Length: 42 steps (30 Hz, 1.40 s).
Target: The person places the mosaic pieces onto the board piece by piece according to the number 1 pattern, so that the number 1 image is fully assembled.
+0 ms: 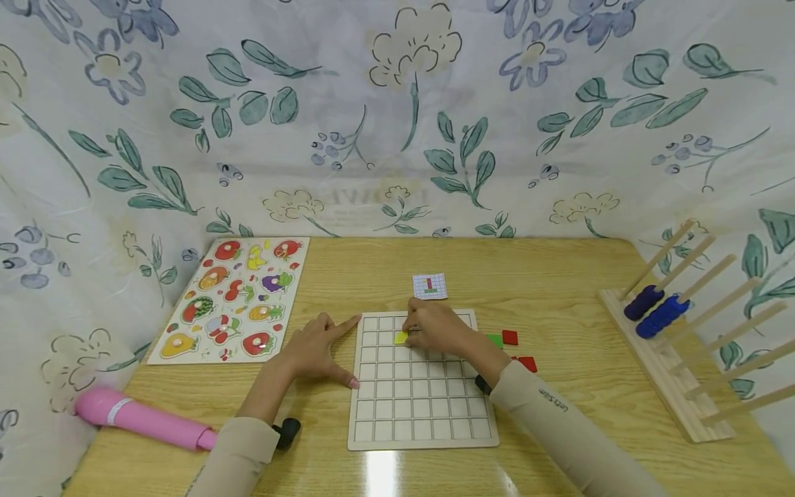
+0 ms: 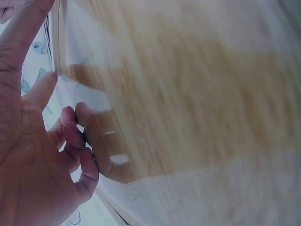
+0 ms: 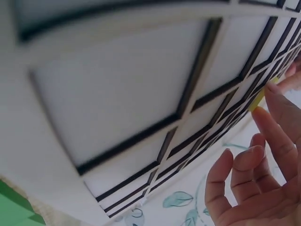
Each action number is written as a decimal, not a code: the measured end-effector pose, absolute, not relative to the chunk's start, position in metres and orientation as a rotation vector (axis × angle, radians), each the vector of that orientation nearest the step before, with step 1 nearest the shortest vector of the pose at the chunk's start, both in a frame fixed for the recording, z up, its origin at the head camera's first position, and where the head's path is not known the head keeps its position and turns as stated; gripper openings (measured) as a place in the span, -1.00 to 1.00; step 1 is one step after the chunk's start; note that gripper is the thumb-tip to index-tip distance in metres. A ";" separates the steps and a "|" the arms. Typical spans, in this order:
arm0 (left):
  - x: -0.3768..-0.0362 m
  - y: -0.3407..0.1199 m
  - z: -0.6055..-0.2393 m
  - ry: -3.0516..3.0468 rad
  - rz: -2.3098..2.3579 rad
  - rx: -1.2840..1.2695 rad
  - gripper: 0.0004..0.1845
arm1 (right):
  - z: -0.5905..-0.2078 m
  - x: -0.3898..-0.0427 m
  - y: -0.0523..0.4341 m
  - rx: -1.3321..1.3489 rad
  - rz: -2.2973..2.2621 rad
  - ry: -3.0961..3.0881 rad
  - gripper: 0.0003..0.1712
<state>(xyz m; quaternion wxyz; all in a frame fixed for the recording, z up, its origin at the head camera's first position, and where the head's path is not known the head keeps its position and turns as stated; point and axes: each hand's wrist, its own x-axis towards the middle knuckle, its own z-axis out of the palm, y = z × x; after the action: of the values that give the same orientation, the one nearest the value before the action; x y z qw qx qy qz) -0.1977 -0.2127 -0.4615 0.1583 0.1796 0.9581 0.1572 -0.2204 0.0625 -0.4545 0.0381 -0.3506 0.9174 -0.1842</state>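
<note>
A wooden grid board [image 1: 385, 431] with raised square cells lies flat on the table. My right hand [image 1: 437, 326] is over its upper part, thumb and forefinger pinching a yellow square tile [image 1: 400, 338] in the second row. In the right wrist view the yellow tile [image 3: 257, 100] shows between those fingertips, the other fingers loosely bent. My left hand [image 1: 312, 351] touches the board's left side, forefinger at the upper corner and thumb farther down. Its remaining fingers rest bent on the table in the left wrist view. Behind the board lies a small pattern card [image 1: 430, 286] with coloured squares on a grid.
Red tiles [image 1: 510, 337] and a green tile [image 1: 495, 341] lie right of the board, partly behind my right arm. A fruit puzzle board [image 1: 208, 335] is at left, near a pink microphone-shaped object [image 1: 149, 422]. At right stands a wooden peg rack [image 1: 667, 379] with blue beads.
</note>
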 end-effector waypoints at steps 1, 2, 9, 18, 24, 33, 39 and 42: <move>-0.198 -0.212 -0.462 2.740 0.451 0.515 0.30 | -0.454 -0.220 0.063 -1.073 -0.565 2.820 -0.73; -0.198 -0.212 -0.462 2.740 0.453 0.515 0.30 | -0.454 -0.219 0.063 -1.068 -0.559 2.826 -0.74; -0.197 -0.211 -0.462 2.742 0.445 0.539 0.30 | -0.456 -0.214 0.067 -1.045 -0.582 2.819 -0.76; -0.196 -0.211 -0.462 2.749 0.455 0.558 0.31 | -0.451 -0.213 0.075 -1.094 -0.565 2.803 -0.58; -0.197 -0.214 -0.467 2.751 0.448 0.542 0.32 | -0.448 -0.211 0.083 -1.078 -0.658 2.787 -0.51; -0.197 -0.214 -0.467 2.750 0.477 0.527 0.32 | -0.445 -0.204 0.105 -0.973 -0.709 2.793 -0.53; -0.197 -0.214 -0.464 2.749 0.478 0.528 0.32 | -0.439 -0.195 0.133 -0.873 -0.893 2.760 -0.48; -0.197 -0.214 -0.464 2.748 0.479 0.531 0.32 | -0.437 -0.192 0.148 -0.804 -0.965 2.759 -0.47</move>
<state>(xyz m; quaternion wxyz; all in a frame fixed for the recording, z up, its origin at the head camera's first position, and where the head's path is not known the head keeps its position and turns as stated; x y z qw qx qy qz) -0.1971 -0.2138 -0.4638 0.1507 0.1849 0.9567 0.1668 -0.1921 0.1480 -0.4369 0.0552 -0.2647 0.9088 -0.3178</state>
